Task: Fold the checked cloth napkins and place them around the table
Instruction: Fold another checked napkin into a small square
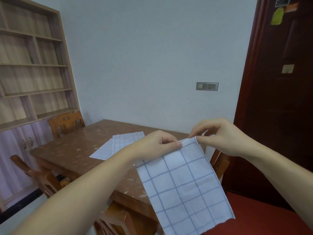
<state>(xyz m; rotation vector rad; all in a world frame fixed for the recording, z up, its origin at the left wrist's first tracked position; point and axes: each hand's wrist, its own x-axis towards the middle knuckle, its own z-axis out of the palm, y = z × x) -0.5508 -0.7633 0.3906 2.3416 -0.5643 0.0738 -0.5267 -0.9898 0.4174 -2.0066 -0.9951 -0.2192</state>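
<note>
As you hold it up, napkin in hand (184, 185): a white cloth with blue checks hangs as a narrow strip at five o'clock in your view, over the near right corner of the table (71, 153). Its top edge looks doubled, so I judge it part-folded.
Left hand (159, 145): your thumb and fingers pinch the strip's top left corner.
Right hand (220, 136): your fingertips pinch the top right corner. Your two hands sit near each other, with only the strip's width between them.
Napkins on the table (118, 146): two more checked cloths lie flat and overlapping near the middle of the top, at ten o'clock from your left hand. You cannot tell from here whether either is folded.
Chairs (66, 123): wooden ones stand round the table, and none has a napkin laid before it.
Done so far: by my reading, only a first fold on the cloth you hold, and nothing is set out at a place.
Left to do: finish this fold, lay it down, then fold and spread the other two around the table.
Door stickers (277, 16): a green one, an orange one and a dark one sit at one o'clock on the dark red door, all too blurred to read.
Wall plate (207, 86): a switch and socket at three o'clock from the middle of your view, with no lettering legible.
Brands: none that you could make out anywhere.
</note>
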